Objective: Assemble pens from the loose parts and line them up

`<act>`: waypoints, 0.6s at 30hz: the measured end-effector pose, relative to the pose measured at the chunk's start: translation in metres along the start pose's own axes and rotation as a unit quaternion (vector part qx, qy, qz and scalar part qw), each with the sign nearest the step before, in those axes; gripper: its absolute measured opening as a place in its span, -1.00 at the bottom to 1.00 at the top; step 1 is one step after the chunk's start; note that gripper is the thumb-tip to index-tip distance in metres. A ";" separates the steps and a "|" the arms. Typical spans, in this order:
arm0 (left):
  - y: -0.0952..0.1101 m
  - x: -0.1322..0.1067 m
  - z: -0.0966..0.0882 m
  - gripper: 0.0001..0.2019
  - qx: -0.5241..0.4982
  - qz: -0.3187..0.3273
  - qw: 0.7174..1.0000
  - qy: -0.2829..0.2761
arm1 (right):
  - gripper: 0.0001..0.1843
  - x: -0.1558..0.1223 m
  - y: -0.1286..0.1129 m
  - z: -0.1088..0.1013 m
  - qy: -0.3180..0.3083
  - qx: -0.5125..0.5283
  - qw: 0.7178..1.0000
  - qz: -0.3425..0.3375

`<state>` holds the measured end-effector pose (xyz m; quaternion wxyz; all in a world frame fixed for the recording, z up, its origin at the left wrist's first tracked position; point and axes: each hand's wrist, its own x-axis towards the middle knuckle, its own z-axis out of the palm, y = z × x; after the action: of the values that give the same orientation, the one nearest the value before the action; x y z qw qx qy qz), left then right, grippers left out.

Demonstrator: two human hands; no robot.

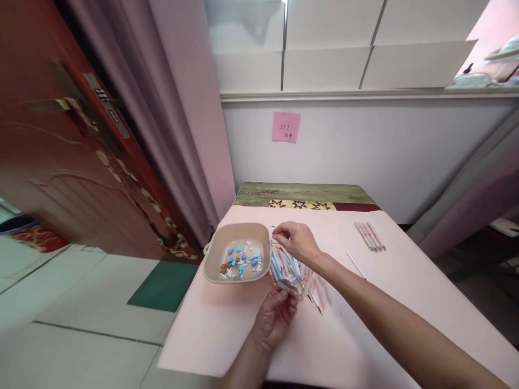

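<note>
My left hand [275, 314] is closed around a pale, partly see-through pen [288, 287], just in front of a heap of pastel pens [286, 263]. The heap has blue, orange and pinkish barrels. Over its far side, beside the right rim of a beige plastic basin [217, 246], my right hand [298, 240] has thumb and fingers pinched together. Whatever is in that pinch is too small to make out. Small blue and brown pieces [231, 262] and short white bits lie scattered on the basin's floor.
Several pens [370, 236] lie side by side at the table's right, and a thin white rod [356, 265] lies nearer. A pink note [286, 127] is stuck to the wall behind the pale-covered table [211, 335]. Left stands a reddish-brown door [93, 162].
</note>
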<state>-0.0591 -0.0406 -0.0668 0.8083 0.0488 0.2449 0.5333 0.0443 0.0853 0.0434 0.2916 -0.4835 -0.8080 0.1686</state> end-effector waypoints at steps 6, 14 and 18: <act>0.003 -0.002 0.003 -0.76 -0.020 0.000 1.000 -0.006 | -0.77 0.044 -0.025 0.033 -0.102 -0.086 0.991 -0.018; 0.002 0.000 0.001 -0.77 -0.037 -0.014 0.999 -0.030 | -0.70 0.083 -0.025 0.056 -0.127 -0.137 0.982 -0.004; 0.002 0.002 -0.001 -0.79 -0.049 -0.009 0.997 -0.052 | -0.72 0.083 -0.030 0.074 -0.162 -0.157 0.974 -0.017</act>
<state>-0.0609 -0.0384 -0.0677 0.8260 0.0345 0.1762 0.5344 -0.0536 0.1452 0.0282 0.0801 -0.4752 -0.8692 0.1112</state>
